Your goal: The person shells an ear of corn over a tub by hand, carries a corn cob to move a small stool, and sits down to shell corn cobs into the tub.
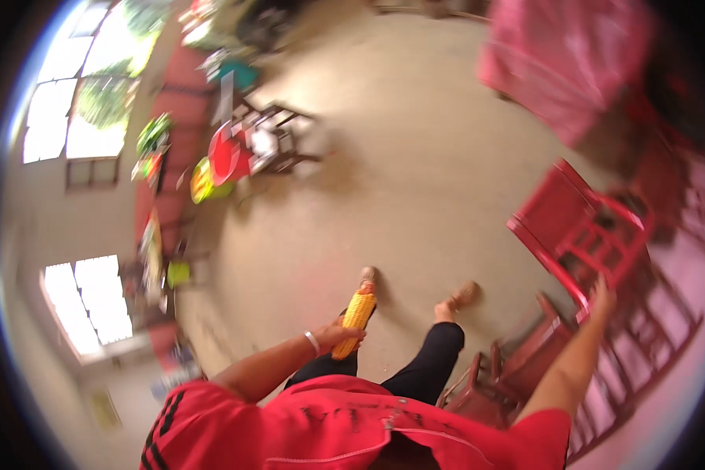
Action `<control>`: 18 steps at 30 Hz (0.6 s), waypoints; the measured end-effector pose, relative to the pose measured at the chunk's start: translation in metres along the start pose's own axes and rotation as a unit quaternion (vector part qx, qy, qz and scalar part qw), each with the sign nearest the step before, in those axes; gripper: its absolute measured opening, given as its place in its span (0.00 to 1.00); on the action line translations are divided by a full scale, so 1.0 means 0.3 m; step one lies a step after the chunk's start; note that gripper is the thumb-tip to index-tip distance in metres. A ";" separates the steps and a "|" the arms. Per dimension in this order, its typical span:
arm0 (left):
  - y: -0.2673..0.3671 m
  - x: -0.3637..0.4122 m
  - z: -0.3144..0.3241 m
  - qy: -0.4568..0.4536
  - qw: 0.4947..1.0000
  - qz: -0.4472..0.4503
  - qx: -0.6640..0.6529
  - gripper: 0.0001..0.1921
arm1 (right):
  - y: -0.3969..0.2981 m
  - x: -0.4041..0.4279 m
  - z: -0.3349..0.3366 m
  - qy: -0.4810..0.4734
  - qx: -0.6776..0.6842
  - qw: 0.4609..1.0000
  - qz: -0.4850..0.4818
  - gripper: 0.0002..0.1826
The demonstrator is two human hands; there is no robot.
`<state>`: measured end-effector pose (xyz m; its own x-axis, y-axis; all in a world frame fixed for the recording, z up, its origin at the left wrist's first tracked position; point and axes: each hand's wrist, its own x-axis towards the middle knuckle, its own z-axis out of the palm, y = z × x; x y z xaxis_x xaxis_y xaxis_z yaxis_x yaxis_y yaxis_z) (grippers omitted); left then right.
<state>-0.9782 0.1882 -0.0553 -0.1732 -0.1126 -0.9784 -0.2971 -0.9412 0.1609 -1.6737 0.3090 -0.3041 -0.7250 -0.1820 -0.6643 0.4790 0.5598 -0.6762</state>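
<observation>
An ear of yellow corn (355, 320), its husk off, is in my left hand (341, 335), which wraps round its lower half. The ear points away from my body, above my left leg. Out to the right, my right hand (600, 296) is on the edge of a red plastic chair (564, 211) with an openwork back. The chair is tilted, and its lower parts are partly hidden. The fingers of my right hand are closed on the chair's edge.
Dark red wooden chairs (517, 358) stand close by on my right. Beyond them is a table under a pink cloth (570, 64). At the left, a red basin (229, 154) sits by a dark wooden stool (294, 138), near a long red counter (176, 117) holding blurred items.
</observation>
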 end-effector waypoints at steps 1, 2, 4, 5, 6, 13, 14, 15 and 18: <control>-0.044 0.021 -0.033 0.037 0.999 0.012 -0.016 0.16 | 0.011 0.013 0.002 0.020 0.015 0.998 -0.059 0.11; -0.090 -0.002 -0.059 0.075 0.996 0.006 -0.044 0.16 | -0.003 -0.012 0.096 -0.103 -0.020 0.993 -0.048 0.09; -0.186 -0.027 -0.123 0.134 0.984 0.009 -0.116 0.15 | -0.029 -0.169 0.368 -0.121 0.008 0.990 -0.078 0.07; -0.234 -0.037 -0.143 0.141 0.979 -0.014 -0.145 0.15 | -0.061 -0.241 0.438 -0.091 0.003 0.992 -0.090 0.07; -0.258 -0.047 -0.164 0.150 0.973 -0.013 -0.172 0.13 | -0.081 -0.284 0.482 -0.086 -0.012 0.991 -0.105 0.07; -0.401 -0.084 -0.414 0.098 0.968 0.063 -0.222 0.12 | -0.123 -0.690 0.864 -0.047 -0.201 0.960 -0.188 0.22; -0.430 -0.085 -0.458 0.082 0.964 0.080 -0.239 0.12 | -0.115 -0.768 0.902 -0.070 -0.241 0.944 -0.213 0.21; -0.458 -0.083 -0.511 0.062 0.965 0.076 -0.242 0.12 | -0.116 -0.846 0.935 -0.091 -0.283 0.925 -0.236 0.20; -0.575 -0.066 -0.635 0.059 0.947 0.068 -0.309 0.12 | -0.158 -1.182 1.062 -0.224 -0.317 0.888 -0.246 0.14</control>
<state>-0.7445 0.2921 -0.0884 -0.0533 -0.2458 -0.9679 0.3325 -0.9183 0.2149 -1.2817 0.0895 -0.1381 -0.4319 -0.7551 -0.4933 -0.3191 0.6395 -0.6994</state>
